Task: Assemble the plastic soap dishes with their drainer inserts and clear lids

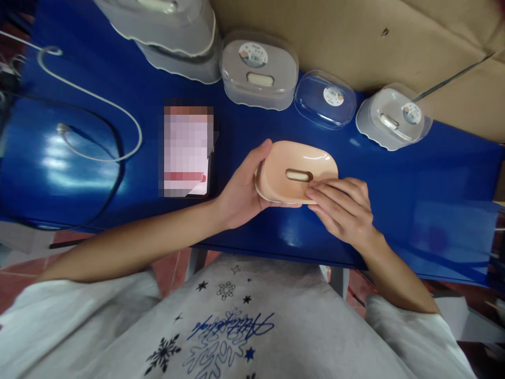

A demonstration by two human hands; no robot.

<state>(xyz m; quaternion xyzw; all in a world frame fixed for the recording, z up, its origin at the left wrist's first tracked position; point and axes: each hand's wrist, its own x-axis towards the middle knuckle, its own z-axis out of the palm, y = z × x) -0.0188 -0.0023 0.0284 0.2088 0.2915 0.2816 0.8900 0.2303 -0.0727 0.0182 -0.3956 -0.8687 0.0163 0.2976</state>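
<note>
A peach-coloured oval soap dish with a slot in its middle is held up above the blue table, tilted towards me. Through the slot a cream-coloured piece shows. My left hand grips the dish by its left end, thumb along the upper rim and fingers underneath. On the lower right rim, my right hand pinches the dish, fingertips inside it beside the slot and thumb below. Whatever lies beneath the dish is mostly hidden.
Along the back of the blue table stand clear-lidded grey containers, a clear lid, and a smaller container. A phone with a blurred screen lies left. White cable loops farther left. Brown cardboard stands behind.
</note>
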